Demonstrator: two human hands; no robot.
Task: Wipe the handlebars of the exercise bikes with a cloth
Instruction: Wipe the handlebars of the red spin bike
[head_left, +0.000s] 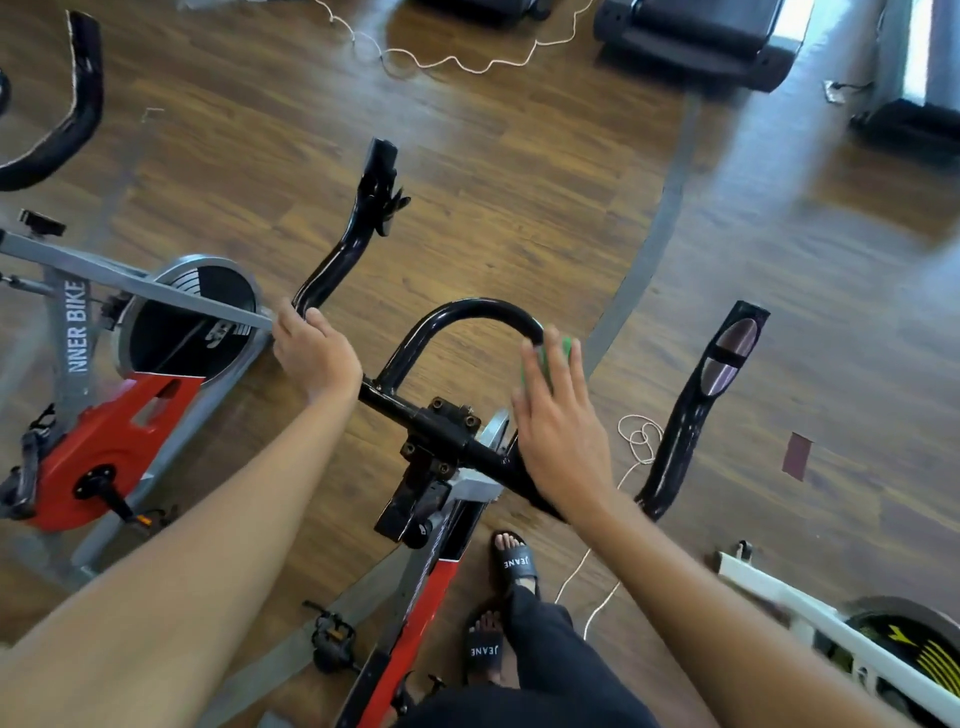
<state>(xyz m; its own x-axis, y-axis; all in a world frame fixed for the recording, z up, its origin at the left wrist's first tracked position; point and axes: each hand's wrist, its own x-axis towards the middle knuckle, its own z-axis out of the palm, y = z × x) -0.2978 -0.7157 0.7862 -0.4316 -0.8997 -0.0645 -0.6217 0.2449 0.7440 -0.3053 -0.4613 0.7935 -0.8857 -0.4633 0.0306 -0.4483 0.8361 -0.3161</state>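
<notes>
Black handlebars (457, 317) of a red and grey exercise bike fill the middle of the head view. My left hand (314, 351) grips the left bar where it bends upward. My right hand (563, 421) lies over the right end of the centre loop, fingers extended, pressing a green cloth (556, 351) against the bar. Only a small edge of the cloth shows beyond my fingertips. The right horn (696, 415) of the handlebars, with a silver sensor pad, stands free to the right.
A second red and grey bike (104, 415) stands at the left, and another bike's black handlebar (78, 104) at the top left. A white bike frame (831, 634) is at the lower right. Treadmills (701, 36) stand beyond. Cords (457, 62) trail on the wood floor. My sandalled feet (511, 566) are below.
</notes>
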